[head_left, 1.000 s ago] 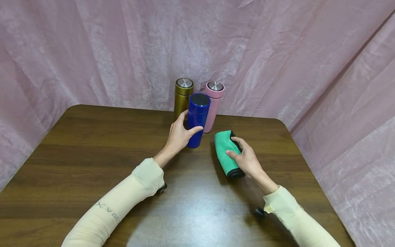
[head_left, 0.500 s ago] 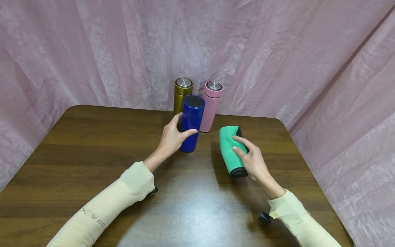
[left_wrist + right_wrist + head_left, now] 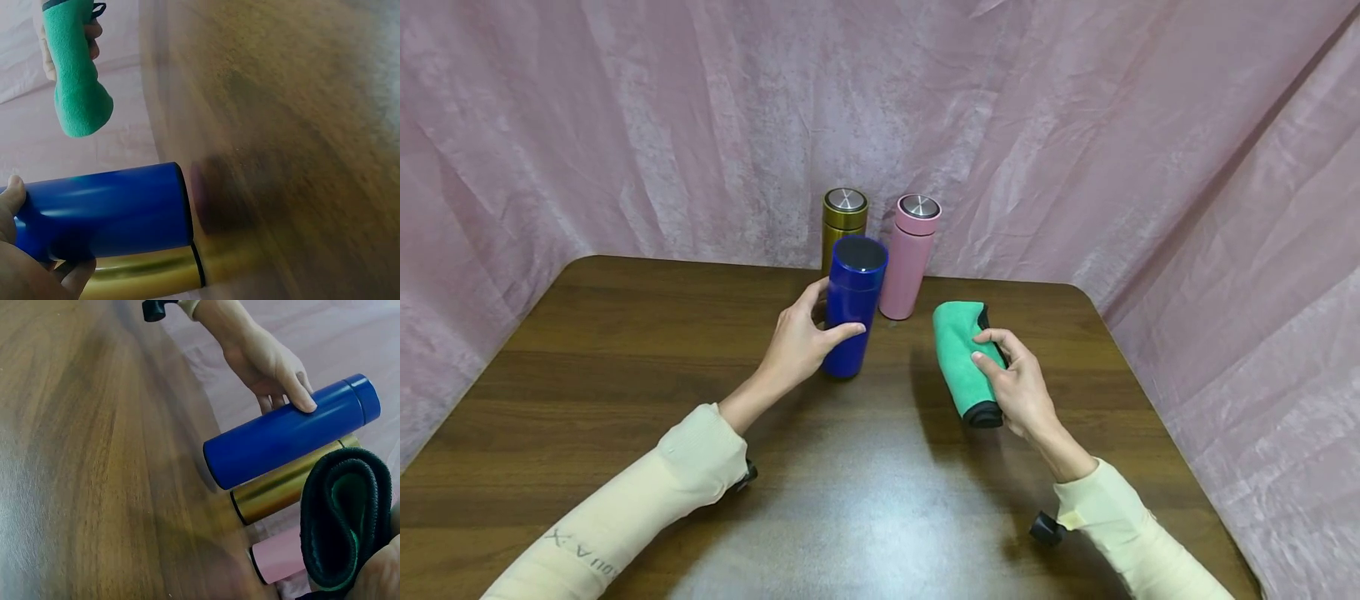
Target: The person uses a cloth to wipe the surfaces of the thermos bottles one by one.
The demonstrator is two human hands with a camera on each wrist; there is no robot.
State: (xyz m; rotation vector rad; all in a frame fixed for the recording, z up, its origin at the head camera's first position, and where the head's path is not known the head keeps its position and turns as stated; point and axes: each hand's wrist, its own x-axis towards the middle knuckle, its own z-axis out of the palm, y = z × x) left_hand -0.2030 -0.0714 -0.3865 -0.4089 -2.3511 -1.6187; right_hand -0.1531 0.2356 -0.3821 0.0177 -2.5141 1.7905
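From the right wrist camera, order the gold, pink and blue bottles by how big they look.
1. The blue bottle: largest.
2. The gold bottle: partly hidden by the green cloth.
3. The pink bottle: least showing, also cut off by the cloth.
Real sizes are unsure.

On the brown wood-grained table (image 3: 625, 367), a gold bottle (image 3: 845, 218) and a pink bottle (image 3: 908, 268) stand upright near the back.

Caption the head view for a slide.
Left hand grips blue bottle, right hand folded green cloth; gold bottle and pink bottle stand behind.
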